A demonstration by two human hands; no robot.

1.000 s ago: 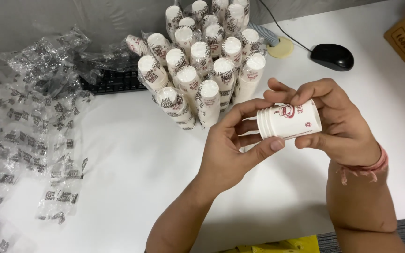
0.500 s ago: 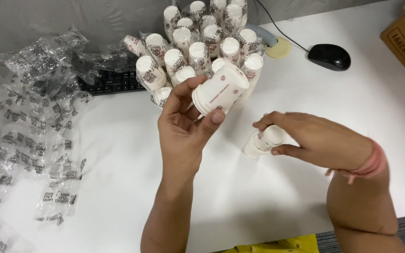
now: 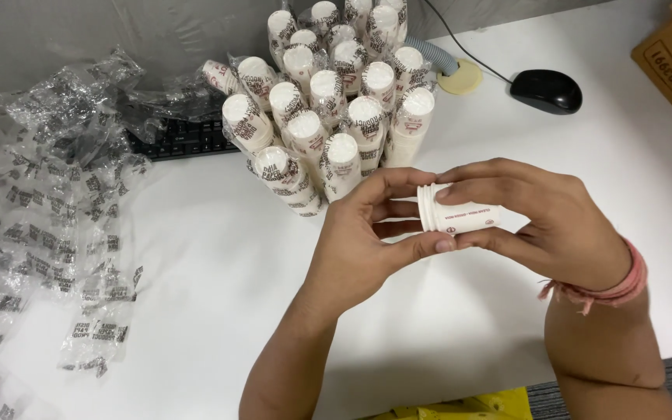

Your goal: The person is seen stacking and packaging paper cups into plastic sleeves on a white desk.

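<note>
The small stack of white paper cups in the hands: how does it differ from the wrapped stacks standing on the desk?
The small stack of white paper cups lies sideways, held by both the left hand and right hand; the clear-wrapped cup stacks stand on the white desk. The held stack is bare and shorter; those are wrapped and taller. Both are white paper cups.

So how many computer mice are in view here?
1. The mouse sits on the table at the upper right, behind both hands; others may be hidden under the wrappers.
</note>
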